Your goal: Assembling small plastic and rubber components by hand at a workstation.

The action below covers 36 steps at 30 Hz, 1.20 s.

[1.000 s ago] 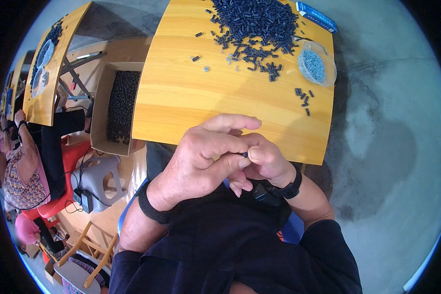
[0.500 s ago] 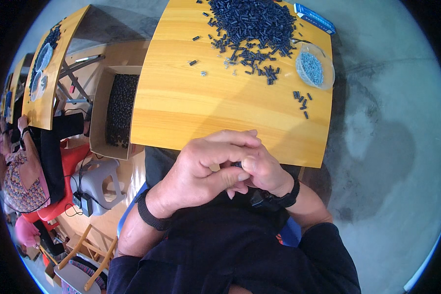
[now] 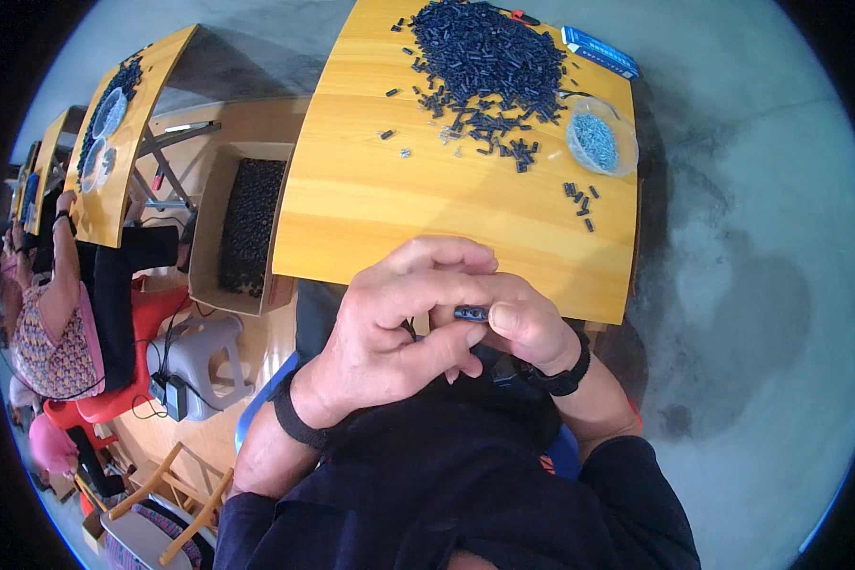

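**A left hand and a right hand are pinching a small dark piece**

At the far left, a co-worker in a patterned top is sitting by a second table, where dark pieces are lying in a heap. A red chair is standing below it, and a grey stool is standing just to the right of that. Next comes an open cardboard box, which is holding a mass of black pieces beside the main table.

The left hand, with a black band circling its wrist, is bending its fingers, and its thumb and forefinger are closing around the small dark piece. That piece is lying roughly level between the two hands, near the table's closest edge. Beyond, a large pile of dark pieces is covering the table's far part, with stray ones scattering toward the middle.

The right hand is pressing its thumb against the piece's right end; its other fingers are mostly hiding behind. Farther right, a few loose dark pieces are lying near a clear bowl that is holding light blue pieces. A blue box is resting near the far right corner.
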Each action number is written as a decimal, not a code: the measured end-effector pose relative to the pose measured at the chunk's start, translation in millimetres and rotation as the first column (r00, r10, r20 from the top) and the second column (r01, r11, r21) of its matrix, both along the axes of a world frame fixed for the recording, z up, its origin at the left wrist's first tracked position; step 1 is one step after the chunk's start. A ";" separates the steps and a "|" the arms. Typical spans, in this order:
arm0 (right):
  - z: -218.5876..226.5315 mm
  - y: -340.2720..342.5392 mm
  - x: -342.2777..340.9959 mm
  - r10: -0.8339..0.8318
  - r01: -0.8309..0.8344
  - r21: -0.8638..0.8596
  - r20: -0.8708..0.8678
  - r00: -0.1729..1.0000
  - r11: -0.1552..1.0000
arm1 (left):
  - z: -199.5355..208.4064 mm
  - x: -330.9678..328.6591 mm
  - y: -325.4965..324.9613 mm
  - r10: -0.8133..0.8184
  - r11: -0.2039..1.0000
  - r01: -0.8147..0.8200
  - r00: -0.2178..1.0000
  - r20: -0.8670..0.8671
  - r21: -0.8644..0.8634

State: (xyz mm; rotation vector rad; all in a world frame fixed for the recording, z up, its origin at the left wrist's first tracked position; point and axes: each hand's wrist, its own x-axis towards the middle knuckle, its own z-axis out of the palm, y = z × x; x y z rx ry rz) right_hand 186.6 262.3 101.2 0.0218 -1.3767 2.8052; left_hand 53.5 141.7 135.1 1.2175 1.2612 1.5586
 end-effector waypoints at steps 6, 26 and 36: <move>9.0 -6.8 4.0 0.013 -0.014 0.104 0.017 1.000 0.994 | 3.1 -3.2 -11.6 -0.065 0.998 0.066 0.994 0.089 -0.008; 13.7 -18.7 5.3 -0.077 0.161 0.403 -0.215 0.974 0.901 | 4.0 0.6 -19.2 -0.109 0.991 0.110 0.994 -0.022 0.070; -0.7 -22.2 12.4 -0.023 0.053 0.235 -0.130 0.991 0.971 | -2.8 -0.8 -19.4 -0.138 0.990 0.139 0.988 0.063 -0.010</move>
